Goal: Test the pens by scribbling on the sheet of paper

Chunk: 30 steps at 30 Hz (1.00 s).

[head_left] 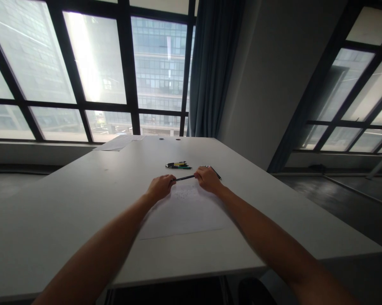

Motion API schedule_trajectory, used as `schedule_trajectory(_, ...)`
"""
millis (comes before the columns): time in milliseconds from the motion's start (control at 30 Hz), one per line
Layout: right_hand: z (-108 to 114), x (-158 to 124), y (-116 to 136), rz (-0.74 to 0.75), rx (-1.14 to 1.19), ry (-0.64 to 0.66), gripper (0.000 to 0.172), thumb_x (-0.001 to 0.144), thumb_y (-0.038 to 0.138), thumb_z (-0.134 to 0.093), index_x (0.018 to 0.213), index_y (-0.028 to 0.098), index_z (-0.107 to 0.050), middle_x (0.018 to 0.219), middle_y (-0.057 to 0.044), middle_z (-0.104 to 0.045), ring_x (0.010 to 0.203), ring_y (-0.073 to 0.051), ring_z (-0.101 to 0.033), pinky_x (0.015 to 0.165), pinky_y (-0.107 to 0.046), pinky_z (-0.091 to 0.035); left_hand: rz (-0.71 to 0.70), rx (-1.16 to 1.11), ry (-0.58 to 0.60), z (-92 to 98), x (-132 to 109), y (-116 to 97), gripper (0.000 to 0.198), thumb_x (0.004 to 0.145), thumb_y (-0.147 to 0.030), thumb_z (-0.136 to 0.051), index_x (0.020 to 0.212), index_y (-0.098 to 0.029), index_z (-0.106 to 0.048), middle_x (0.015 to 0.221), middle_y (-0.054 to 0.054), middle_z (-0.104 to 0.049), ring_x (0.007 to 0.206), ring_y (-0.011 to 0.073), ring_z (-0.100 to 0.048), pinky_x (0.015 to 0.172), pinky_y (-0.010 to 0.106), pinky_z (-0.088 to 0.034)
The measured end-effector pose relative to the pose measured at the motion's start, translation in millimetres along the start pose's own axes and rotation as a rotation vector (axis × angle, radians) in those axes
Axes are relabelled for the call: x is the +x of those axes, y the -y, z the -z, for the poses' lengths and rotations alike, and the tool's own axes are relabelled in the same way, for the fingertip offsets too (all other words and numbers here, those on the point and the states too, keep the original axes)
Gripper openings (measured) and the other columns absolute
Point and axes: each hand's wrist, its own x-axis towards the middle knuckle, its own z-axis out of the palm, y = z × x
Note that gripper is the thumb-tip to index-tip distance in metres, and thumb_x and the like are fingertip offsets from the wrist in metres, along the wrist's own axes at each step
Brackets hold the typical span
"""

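A slim dark pen (pixel 185 178) spans the gap between my two hands, tilted slightly up to the right. My left hand (pixel 161 186) is closed around its left end, and my right hand (pixel 207 178) grips the other end. Below them lies a sheet of white paper (pixel 187 216) with faint dark marks near its upper part. Just beyond my hands sits a small group of pens (pixel 178 165), with yellow, green and black among them. Partly hidden behind my right hand is another dark, thin item (pixel 215 173), its kind unclear.
The long white table (pixel 92 203) stretches away toward the windows. Other paper sheets (pixel 116 143) lie at its far left. Two dark round spots (pixel 161 139) show near the far edge. A blue curtain (pixel 210 76) hangs behind, and a dark chair part (pixel 251 291) shows under the near edge.
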Motion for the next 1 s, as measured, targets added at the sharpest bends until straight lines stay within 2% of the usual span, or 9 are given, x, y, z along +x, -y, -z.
schedule_trajectory(133, -3.7, -0.1, 17.5, 0.158, 0.004, 0.002, 0.020, 0.091, 0.021, -0.050, 0.105, 0.016, -0.064, 0.105, -0.013, -0.066, 0.100, -0.025, -0.055, 0.095, -0.041, -0.030, -0.044, -0.034, -0.019, -1.8, -0.2, -3.8, 0.023, 0.091, -0.032, -0.049, 0.105, -0.022, -0.065, 0.098, 0.005, -0.072, 0.084, 0.0190, -0.066, 0.074, 0.028, -0.049)
schedule_trajectory(233, -11.7, 0.7, 33.4, 0.203, 0.050, 0.084, 0.028, 0.088, 0.011, -0.051, 0.114, 0.016, -0.061, 0.103, -0.013, -0.066, 0.096, -0.024, -0.057, 0.089, -0.037, -0.034, -0.054, -0.054, -0.044, -1.8, -0.4, -6.8, 0.026, 0.091, -0.038, -0.049, 0.104, -0.023, -0.066, 0.096, 0.005, -0.072, 0.083, 0.0190, -0.066, 0.075, 0.028, -0.049)
schedule_trajectory(333, -15.2, -0.3, 33.7, 0.175, 0.026, 0.098, 0.024, 0.088, 0.013, -0.052, 0.110, 0.016, -0.063, 0.098, -0.011, -0.065, 0.092, -0.023, -0.057, 0.082, -0.034, -0.035, 0.029, -0.028, -0.022, -0.4, -1.2, -1.8, 0.027, 0.086, -0.046, -0.056, 0.098, -0.024, -0.066, 0.090, 0.003, -0.072, 0.082, 0.0198, -0.065, 0.073, 0.029, -0.049)
schedule_trajectory(400, -13.7, -2.2, 28.4, 0.178, -0.003, 0.063, 0.021, 0.089, 0.030, -0.057, 0.101, 0.015, -0.064, 0.093, -0.011, -0.063, 0.090, -0.024, -0.055, 0.080, -0.035, -0.035, 0.056, -0.009, -0.014, -0.3, -2.0, 4.2, 0.027, 0.083, -0.046, -0.060, 0.096, -0.023, -0.065, 0.093, 0.003, -0.071, 0.087, 0.0205, -0.063, 0.073, 0.029, -0.049)
schedule_trajectory(467, -10.4, -4.3, 25.0, 0.189, -0.017, 0.030, 0.037, 0.084, 0.051, -0.060, 0.087, 0.014, -0.064, 0.086, -0.011, -0.062, 0.083, -0.023, -0.053, 0.078, -0.035, -0.034, 0.052, 0.000, -0.026, -1.3, -2.6, 8.8, 0.025, 0.085, -0.044, -0.059, 0.095, -0.022, -0.065, 0.098, 0.005, -0.070, 0.094, 0.0213, -0.061, 0.076, 0.030, -0.049)
schedule_trajectory(533, -7.2, -5.4, 26.5, 0.213, -0.014, 0.014, 0.046, 0.079, 0.062, -0.059, 0.074, 0.016, -0.060, 0.078, -0.009, -0.059, 0.077, -0.021, -0.051, 0.077, -0.035, -0.033, 0.051, 0.006, -0.026, -3.1, -2.8, 10.5, 0.025, 0.088, -0.042, -0.054, 0.095, -0.021, -0.066, 0.099, 0.005, -0.069, 0.098, 0.0221, -0.059, 0.078, 0.031, -0.049)
schedule_trajectory(700, -3.1, -4.7, 40.5, 0.295, -0.049, -0.007, 0.041, 0.077, 0.056, -0.061, 0.062, 0.018, -0.055, 0.068, -0.006, -0.055, 0.074, -0.020, -0.048, 0.077, -0.036, -0.030, 0.055, 0.023, 0.023, -5.4, -2.9, 5.9, 0.026, 0.090, -0.041, -0.050, 0.093, -0.021, -0.067, 0.100, 0.006, -0.068, 0.098, 0.0224, -0.059, 0.080, 0.032, -0.048)
schedule_trajectory(900, -0.7, -5.4, 40.6, 0.370, 0.011, -0.026, 0.039, 0.081, 0.056, -0.057, 0.075, 0.017, -0.058, 0.074, -0.007, -0.059, 0.074, -0.020, -0.049, 0.078, -0.035, -0.029, 0.076, 0.019, 0.080, -4.0, -3.8, 3.2, 0.025, 0.090, -0.038, -0.049, 0.092, -0.021, -0.067, 0.101, 0.007, -0.068, 0.098, 0.0232, -0.059, 0.081, 0.033, -0.048)
schedule_trajectory(1000, -2.3, -4.8, 38.4, 0.375, 0.005, -0.049, 0.040, 0.080, 0.057, -0.057, 0.075, 0.017, -0.057, 0.072, -0.006, -0.059, 0.072, -0.019, -0.049, 0.077, -0.034, -0.029, 0.082, 0.029, 0.103, -2.1, -4.2, 2.0, 0.026, 0.090, -0.037, -0.048, 0.093, -0.021, -0.067, 0.101, 0.006, -0.068, 0.099, 0.0230, -0.058, 0.082, 0.032, -0.048)
